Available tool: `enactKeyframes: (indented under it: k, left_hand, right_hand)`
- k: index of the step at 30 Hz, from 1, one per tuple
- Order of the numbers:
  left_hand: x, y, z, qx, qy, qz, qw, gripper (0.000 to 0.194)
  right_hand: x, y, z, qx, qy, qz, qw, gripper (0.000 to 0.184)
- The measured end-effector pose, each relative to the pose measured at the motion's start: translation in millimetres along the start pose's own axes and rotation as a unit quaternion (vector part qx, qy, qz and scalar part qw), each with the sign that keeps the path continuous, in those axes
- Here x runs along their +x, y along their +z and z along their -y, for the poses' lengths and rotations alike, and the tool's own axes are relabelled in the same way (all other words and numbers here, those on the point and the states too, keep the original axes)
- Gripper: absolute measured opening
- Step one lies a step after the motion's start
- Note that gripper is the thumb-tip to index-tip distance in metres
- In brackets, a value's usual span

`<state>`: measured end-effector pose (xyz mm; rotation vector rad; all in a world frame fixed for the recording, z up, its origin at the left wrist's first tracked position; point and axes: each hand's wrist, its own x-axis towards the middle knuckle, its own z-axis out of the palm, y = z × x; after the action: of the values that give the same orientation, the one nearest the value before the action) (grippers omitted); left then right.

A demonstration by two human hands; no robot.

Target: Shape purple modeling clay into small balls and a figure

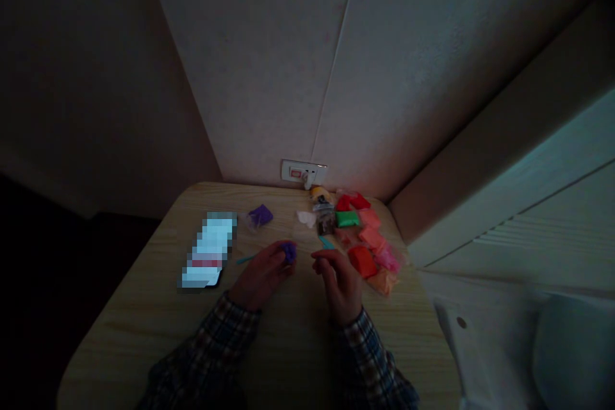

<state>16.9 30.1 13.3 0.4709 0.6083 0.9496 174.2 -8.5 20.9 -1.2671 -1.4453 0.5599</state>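
Observation:
My left hand (262, 274) is closed around a small lump of purple modelling clay (289, 253), which shows at the thumb and fingertips. To its right, my right hand (340, 282) is held apart from the lump, thumb and fingers curled into a pinch. Whatever may sit between those fingertips is too small and dark to make out. A thin turquoise stick (245, 259) pokes out beside my left hand. Beyond my right fingers lies another turquoise tool (326, 242). A packet of purple clay (261, 214) rests on the table behind my left hand.
Several clay packets cluster at right, among them a green packet (346, 219) and an orange-red packet (362, 261). A lit phone (211, 250) lies at left on the wooden table (139, 320). A wall socket (303, 172) with a plug is behind the table.

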Motion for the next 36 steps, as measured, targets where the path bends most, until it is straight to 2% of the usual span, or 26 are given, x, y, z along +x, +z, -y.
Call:
enactKeyframes:
  k: [5,12,16,19,26,29,33,36]
  left_hand:
    - [-2.0,4.9,-1.7,-0.017,-0.015,0.040,0.999,0.036]
    - [-4.0,6.0,-3.7,0.010,-0.022,0.040,0.999,0.031]
    - [-3.9,5.4,-2.5,0.016,-0.013,0.041,0.999,0.031]
    - [-3.3,4.9,-0.8,0.015,-0.008,0.043,0.999,0.032]
    - [-4.1,5.8,-0.4,0.019,-0.001,0.074,0.997,0.043]
    - [-4.7,4.9,-0.4,0.024,0.003,0.070,0.997,0.038]
    - [-4.9,3.1,0.2,0.024,0.010,0.070,0.997,0.033]
    - [-4.5,3.2,0.8,0.019,0.006,0.071,0.997,0.035]
  right_hand:
    - [-0.4,1.8,-0.3,-0.014,-0.016,-0.022,1.000,0.011]
    - [-0.4,0.8,2.0,0.004,-0.009,0.005,1.000,0.010]
    - [1.2,1.5,2.2,-0.017,-0.032,-0.010,0.999,0.008]
    - [0.5,3.4,0.1,-0.008,-0.020,-0.017,1.000,0.008]
    - [-3.7,0.9,2.5,0.056,-0.011,0.025,0.998,0.015]
    - [-3.8,-1.2,6.7,0.023,-0.037,0.042,0.998,0.017]
    - [-3.0,0.2,10.2,0.018,-0.083,0.046,0.995,0.007]
    - [-2.8,1.4,11.0,0.025,-0.087,0.058,0.994,0.012]
